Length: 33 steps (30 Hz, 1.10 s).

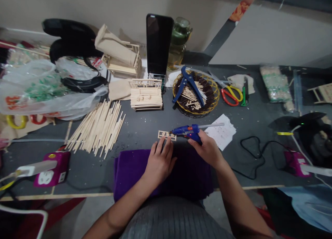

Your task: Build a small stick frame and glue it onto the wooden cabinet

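Note:
My right hand [207,149] is closed around the handle of a blue hot glue gun [188,131], with a clear glue stick [216,125] jutting from its back. The gun's nozzle touches or hovers just over a small flat frame of thin wooden sticks [167,135]; which, I cannot tell. My left hand [161,161] rests with fingers stretched out, two fingertips on the frame's near edge. The frame lies on the grey table just beyond a folded purple cloth [135,170]. A miniature wooden bench [146,97] stands farther back.
Loose wooden sticks [97,128] fan out at left, near plastic bags [46,90]. Behind are a propped phone [159,44], a green bottle [178,38] and a basket [216,94] holding blue-handled cutters [192,85]. Scissors [230,95], white paper [223,132] and a black cord [255,173] lie right.

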Tool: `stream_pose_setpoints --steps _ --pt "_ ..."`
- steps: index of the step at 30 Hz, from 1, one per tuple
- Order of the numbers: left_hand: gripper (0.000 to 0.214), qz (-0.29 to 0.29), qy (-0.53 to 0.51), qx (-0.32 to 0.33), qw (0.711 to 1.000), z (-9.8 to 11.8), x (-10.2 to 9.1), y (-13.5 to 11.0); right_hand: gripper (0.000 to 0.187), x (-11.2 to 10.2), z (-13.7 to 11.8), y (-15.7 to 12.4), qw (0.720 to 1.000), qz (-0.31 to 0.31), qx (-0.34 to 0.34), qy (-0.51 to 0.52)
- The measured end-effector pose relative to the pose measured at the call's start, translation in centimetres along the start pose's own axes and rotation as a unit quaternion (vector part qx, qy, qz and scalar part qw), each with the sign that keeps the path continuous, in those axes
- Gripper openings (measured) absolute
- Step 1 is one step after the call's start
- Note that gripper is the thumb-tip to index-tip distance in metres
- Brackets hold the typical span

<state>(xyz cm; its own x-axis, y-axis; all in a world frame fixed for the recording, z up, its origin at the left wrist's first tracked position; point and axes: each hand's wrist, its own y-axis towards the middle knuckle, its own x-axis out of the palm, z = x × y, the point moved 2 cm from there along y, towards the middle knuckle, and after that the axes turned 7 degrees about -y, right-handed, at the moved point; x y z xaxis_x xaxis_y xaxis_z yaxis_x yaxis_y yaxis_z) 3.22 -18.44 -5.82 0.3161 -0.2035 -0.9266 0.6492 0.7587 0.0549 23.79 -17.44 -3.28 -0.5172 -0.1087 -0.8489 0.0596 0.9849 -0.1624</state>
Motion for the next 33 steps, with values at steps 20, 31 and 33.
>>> stream_pose_setpoints --steps 20,31,33 --pt "0.048 -0.006 0.009 -0.001 1.000 0.11 0.02 0.06 0.037 -0.22 -0.09 -0.41 0.999 0.022 -0.009 -0.031" --pt "0.048 -0.007 0.007 -0.002 1.000 0.08 0.00 0.05 0.034 -0.21 -0.39 -0.44 1.000 0.017 0.004 -0.010" --pt "0.049 -0.006 0.006 -0.001 1.000 0.07 0.02 0.02 0.035 -0.17 -0.37 -0.44 1.000 0.013 0.005 -0.015"
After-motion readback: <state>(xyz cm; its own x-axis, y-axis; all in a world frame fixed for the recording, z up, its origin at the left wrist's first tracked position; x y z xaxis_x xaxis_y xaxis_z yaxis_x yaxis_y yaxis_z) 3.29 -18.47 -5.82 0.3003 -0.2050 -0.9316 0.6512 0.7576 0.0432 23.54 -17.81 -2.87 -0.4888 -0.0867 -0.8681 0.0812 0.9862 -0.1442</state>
